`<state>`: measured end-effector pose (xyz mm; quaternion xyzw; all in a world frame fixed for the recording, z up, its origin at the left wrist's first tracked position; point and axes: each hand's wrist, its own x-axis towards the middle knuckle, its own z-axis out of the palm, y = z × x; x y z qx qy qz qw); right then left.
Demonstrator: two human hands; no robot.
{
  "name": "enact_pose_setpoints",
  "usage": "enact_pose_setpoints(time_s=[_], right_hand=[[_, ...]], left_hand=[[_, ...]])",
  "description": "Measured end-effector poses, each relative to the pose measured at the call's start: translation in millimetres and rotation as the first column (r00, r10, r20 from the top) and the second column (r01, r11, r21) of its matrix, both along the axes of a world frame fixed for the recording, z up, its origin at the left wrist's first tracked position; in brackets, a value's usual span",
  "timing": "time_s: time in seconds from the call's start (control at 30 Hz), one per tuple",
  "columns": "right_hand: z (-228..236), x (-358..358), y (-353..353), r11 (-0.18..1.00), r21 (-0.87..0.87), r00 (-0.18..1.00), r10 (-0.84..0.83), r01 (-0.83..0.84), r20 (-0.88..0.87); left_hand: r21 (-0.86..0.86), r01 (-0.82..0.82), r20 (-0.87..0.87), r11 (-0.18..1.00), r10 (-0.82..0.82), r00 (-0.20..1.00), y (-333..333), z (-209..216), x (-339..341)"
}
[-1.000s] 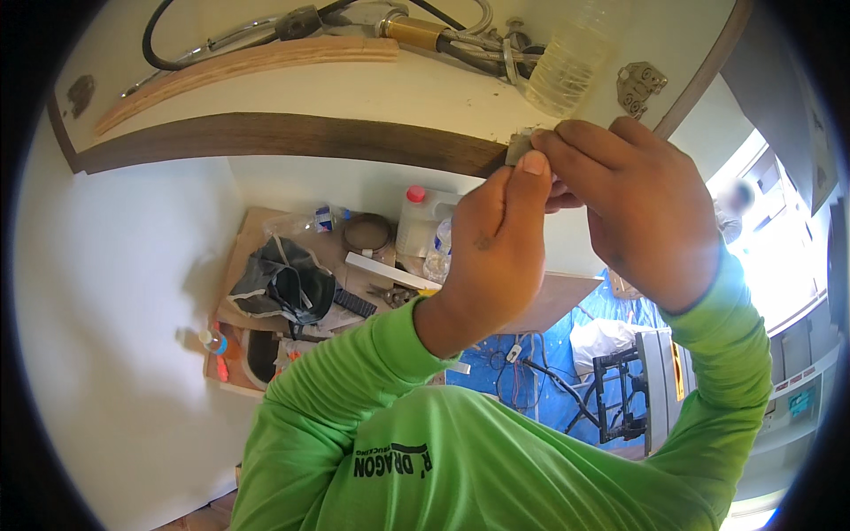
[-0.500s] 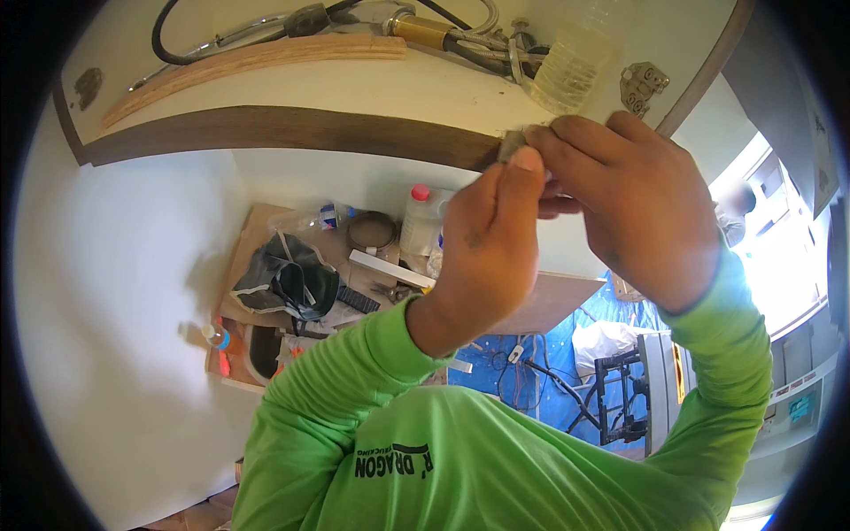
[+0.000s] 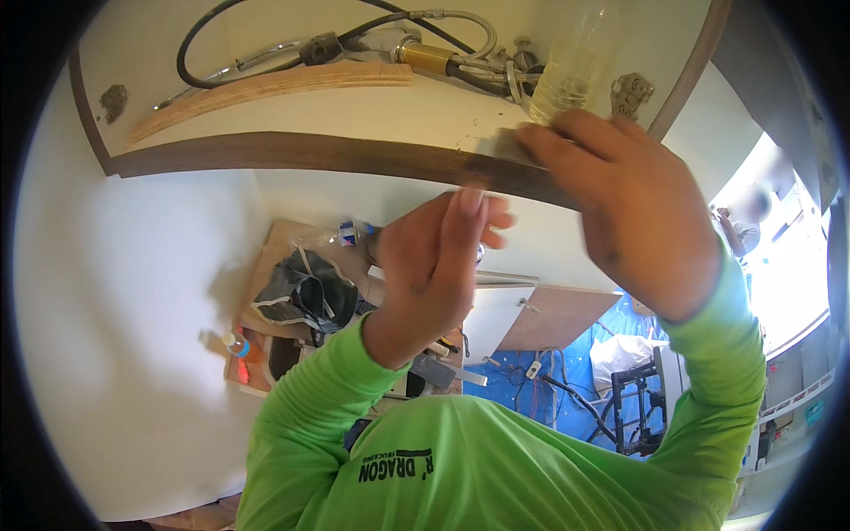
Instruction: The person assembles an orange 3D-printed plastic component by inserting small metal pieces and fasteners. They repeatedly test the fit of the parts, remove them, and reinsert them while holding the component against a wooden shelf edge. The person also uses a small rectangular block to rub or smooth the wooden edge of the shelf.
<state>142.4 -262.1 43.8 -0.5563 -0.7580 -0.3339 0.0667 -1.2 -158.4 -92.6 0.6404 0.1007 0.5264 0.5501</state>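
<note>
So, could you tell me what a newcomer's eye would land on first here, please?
First the two raised hands mid-frame: the right hand touching the dark shelf edge, the left hand open just below it. Next, the bright green sleeves along the bottom. Then the hoses and clear bottle on the shelf above.

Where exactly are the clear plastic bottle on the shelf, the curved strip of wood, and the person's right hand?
clear plastic bottle (image 3: 567, 75), head view, on its lower body where the yellowish liquid sits.
curved strip of wood (image 3: 274, 87), head view, mid-length on its pale top face.
right hand (image 3: 633, 208), head view, on the back of the hand.
</note>
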Motion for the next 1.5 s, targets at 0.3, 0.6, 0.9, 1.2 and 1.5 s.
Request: enact_pose_setpoints(time_s=[0.3,0.6,0.9,1.2,1.5], right_hand=[[-81,112,-144,0.973,-0.200,0.581,-0.099,-0.113,-0.808],[-395,199,-274,0.856,-0.516,-0.273,-0.501,-0.020,-0.821],[-508,247,-396,0.701,-0.682,-0.218,-0.647,0.208,-0.731],[-545,235,-416,0.632,-0.762,-0.104,-0.756,0.143,-0.647],[-610,193,-452,0.631,-0.766,-0.114,-0.758,0.123,-0.642]], left_hand=[[0.963,-0.236,0.016,0.130,0.847,0.532,17,73,-8],[0.981,-0.073,-0.057,0.182,0.623,0.780,-88,106,113],[0.956,-0.028,-0.191,0.292,0.691,0.697,-126,128,156],[0.948,-0.097,-0.078,0.304,0.515,0.854,-145,111,171],[0.867,0.387,-0.440,0.314,0.118,0.890,-222,1,98]])
